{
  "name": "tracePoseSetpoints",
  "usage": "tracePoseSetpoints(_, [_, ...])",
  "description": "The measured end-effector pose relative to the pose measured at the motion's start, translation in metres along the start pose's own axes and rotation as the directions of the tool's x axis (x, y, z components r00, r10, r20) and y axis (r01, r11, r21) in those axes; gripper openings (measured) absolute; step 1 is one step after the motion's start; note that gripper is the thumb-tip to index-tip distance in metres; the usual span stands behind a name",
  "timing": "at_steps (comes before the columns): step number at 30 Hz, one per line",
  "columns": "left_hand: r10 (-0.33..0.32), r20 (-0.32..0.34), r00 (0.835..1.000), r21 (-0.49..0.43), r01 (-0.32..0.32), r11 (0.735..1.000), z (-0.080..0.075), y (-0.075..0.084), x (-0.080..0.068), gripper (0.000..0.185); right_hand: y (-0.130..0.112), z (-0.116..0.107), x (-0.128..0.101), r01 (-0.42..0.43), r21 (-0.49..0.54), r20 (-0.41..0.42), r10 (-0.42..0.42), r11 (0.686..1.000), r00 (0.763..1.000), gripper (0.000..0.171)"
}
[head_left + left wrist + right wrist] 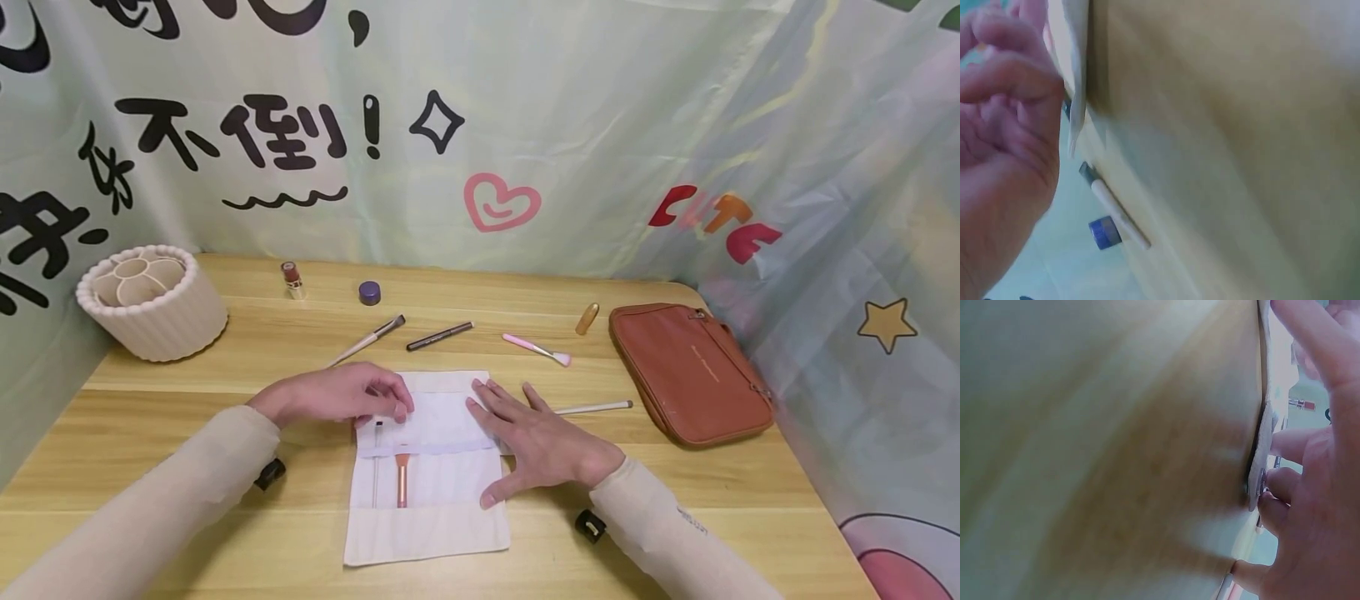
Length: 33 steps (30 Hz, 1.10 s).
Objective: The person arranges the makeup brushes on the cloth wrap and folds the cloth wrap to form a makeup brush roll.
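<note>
A white cloth brush roll (427, 529) lies unfolded on the table in the head view. Its pocket holds a rose-gold makeup brush (402, 479) and a slim pale brush (377, 467) with a dark tip. A flap covers their upper ends. My left hand (341, 393) is over the roll's upper left, fingers loosely curled, with nothing visible between them; contact with the cloth is unclear. Fingers spread, my right hand (543, 442) rests on the roll's right side. Beyond it lies a thin white brush (596, 408), partly hidden by that hand.
Behind the roll lie a pale-handled brush (367, 342), a dark pen (440, 336) and a pink brush (536, 348). Farther back are a lipstick (291, 279), a purple lid (370, 292) and a gold tube (587, 318). A white holder (161, 321) stands left; a brown case (690, 375) lies right.
</note>
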<state>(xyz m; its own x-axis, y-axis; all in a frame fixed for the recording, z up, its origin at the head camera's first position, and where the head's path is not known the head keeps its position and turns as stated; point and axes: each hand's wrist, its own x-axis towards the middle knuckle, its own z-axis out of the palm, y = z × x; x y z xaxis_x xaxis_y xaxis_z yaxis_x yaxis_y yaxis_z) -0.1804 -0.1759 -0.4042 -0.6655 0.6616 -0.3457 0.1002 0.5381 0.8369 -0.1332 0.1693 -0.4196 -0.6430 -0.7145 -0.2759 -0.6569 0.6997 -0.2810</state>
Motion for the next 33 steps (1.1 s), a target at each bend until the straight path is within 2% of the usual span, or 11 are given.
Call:
tracePoseSetpoints(3, [-0.026, -0.149, 0.988, -0.009, 0.025, 1.000, -0.012, -0.003, 0.002, 0.024, 0.000, 0.000, 0.000, 0.010, 0.004, -0.001, -0.010, 1.000, 1.000, 0.130])
tracePoseSetpoints(5, [-0.038, -0.244, 0.969, -0.016, 0.035, 0.999, -0.023, -0.006, 0.005, 0.028, 0.000, -0.001, -0.001, 0.013, 0.005, -0.002, -0.013, 1.000, 1.000, 0.130])
tracePoseSetpoints(8, [-0.058, -0.361, 0.931, 0.008, 0.066, 0.998, -0.037, -0.011, 0.012, 0.031, 0.001, 0.000, -0.001, 0.005, 0.007, 0.006, -0.005, 1.000, 1.000, 0.130])
tracePoseSetpoints(11, [-0.081, -0.436, 0.896, 0.036, 0.107, 0.994, -0.049, -0.017, 0.019, 0.030, 0.000, 0.000, -0.001, -0.004, 0.012, 0.015, 0.004, 1.000, 1.000, 0.130])
tracePoseSetpoints(13, [-0.089, -0.460, 0.883, 0.049, 0.125, 0.991, -0.054, -0.020, 0.023, 0.029, 0.000, 0.000, -0.001, -0.004, 0.018, 0.015, 0.004, 1.000, 1.000, 0.130])
tracePoseSetpoints(15, [-0.096, -0.464, 0.880, 0.054, 0.136, 0.989, -0.058, -0.022, 0.027, 0.028, -0.001, -0.001, -0.001, -0.002, 0.020, 0.012, 0.001, 1.000, 1.000, 0.130])
tracePoseSetpoints(19, [-0.091, -0.454, 0.886, 0.072, 0.138, 0.988, -0.063, -0.024, 0.034, 0.027, -0.001, -0.002, -0.001, 0.001, 0.017, 0.009, -0.001, 1.000, 1.000, 0.130])
tracePoseSetpoints(28, [-0.068, -0.457, 0.887, 0.152, 0.153, 0.976, -0.060, -0.026, 0.046, 0.027, 0.000, -0.001, 0.000, 0.011, 0.003, 0.000, -0.011, 1.000, 1.000, 0.130])
tracePoseSetpoints(33, [-0.087, -0.450, 0.889, 0.148, 0.170, 0.974, -0.058, -0.025, 0.047, 0.026, 0.000, -0.001, 0.001, 0.011, 0.000, 0.000, -0.011, 1.000, 1.000, 0.130])
